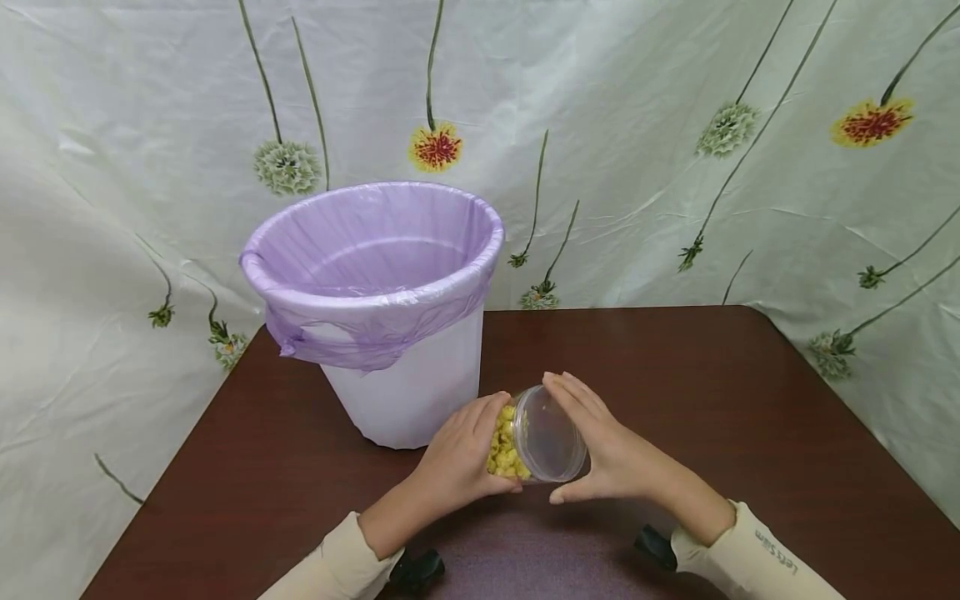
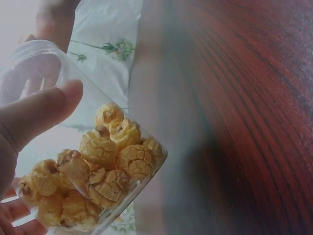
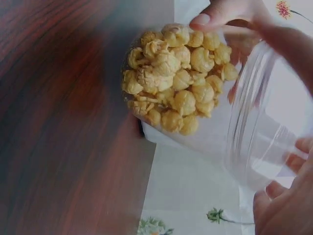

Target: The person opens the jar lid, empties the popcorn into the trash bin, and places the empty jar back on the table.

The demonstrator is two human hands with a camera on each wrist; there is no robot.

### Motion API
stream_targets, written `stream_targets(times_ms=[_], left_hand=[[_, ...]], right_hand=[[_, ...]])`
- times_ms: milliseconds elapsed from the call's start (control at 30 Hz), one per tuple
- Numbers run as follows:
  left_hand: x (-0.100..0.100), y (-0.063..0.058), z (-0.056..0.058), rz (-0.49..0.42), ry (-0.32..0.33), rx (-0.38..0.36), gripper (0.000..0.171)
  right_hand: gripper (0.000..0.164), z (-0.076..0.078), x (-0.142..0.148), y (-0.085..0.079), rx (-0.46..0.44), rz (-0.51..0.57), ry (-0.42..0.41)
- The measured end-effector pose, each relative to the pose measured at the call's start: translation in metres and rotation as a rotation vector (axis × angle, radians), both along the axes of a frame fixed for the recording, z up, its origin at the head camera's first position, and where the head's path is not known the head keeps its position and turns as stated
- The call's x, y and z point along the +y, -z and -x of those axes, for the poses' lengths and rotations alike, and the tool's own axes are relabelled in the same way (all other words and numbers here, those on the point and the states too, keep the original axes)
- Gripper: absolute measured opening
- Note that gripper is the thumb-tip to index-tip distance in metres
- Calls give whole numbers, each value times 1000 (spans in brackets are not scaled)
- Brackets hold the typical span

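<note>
Yellow popcorn [image 1: 507, 450] partly behind the left hand [image 1: 467, 446], inside a clear jar [image 3: 208, 129].

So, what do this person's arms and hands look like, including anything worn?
The left hand and right hand are gloveless. The left sleeve and right sleeve are long and cream; the right one carries dark lettering. Small black pieces show beside the left cuff and right cuff. No cables are visible.

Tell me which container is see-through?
The jar in the left hand: its clear sides show yellow popcorn inside, while the bin is white with a purple liner.
</note>
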State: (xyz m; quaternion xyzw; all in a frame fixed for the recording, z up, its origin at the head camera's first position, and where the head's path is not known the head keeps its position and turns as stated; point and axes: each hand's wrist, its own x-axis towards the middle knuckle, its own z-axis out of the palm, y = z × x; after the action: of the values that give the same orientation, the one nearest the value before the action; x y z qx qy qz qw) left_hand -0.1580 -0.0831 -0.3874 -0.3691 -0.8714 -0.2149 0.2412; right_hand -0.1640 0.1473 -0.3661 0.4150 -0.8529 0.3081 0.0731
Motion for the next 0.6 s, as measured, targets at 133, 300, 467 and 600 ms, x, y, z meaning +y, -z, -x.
stream_targets(times_ms=[133, 300, 467, 600], left_hand=[[0, 1, 2, -12, -3, 9, 102], [1, 1, 3, -28, -19, 23, 103], [0, 1, 2, -37, -28, 26, 103], [0, 1, 2, -27, -28, 21, 103]], right_hand=[[119, -7, -9, 0, -80, 67, 158], [111, -16, -21, -4, -110, 117, 404], [107, -20, -28, -7, -91, 82, 466], [100, -20, -29, -6, -70, 85, 464]])
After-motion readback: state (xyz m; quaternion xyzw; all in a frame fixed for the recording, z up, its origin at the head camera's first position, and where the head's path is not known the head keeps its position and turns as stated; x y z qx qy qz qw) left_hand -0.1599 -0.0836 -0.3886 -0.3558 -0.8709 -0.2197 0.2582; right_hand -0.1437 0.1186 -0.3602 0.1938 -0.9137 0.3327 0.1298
